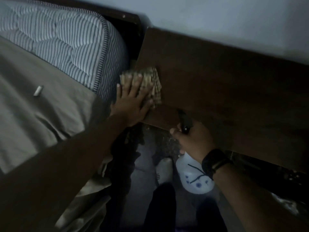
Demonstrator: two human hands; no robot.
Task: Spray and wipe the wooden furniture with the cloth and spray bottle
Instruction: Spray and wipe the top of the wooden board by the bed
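Note:
A dark wooden table top (225,84) runs along the wall at the right. My left hand (132,101) lies flat, fingers spread, pressing a folded checked cloth (153,84) onto the table's near left corner. Part of the cloth is hidden under the hand. My right hand (192,141), with a black band on the wrist, grips the neck of a white spray bottle (192,174) with blue marks. Its black nozzle (184,121) points up over the table's front edge, just right of the cloth.
A bed with a striped mattress (66,39) and a beige sheet (33,106) stands close at the left; a small white object (38,90) lies on the sheet. Between bed and table is a narrow floor gap with my feet (164,169). A pale wall (217,17) backs the table.

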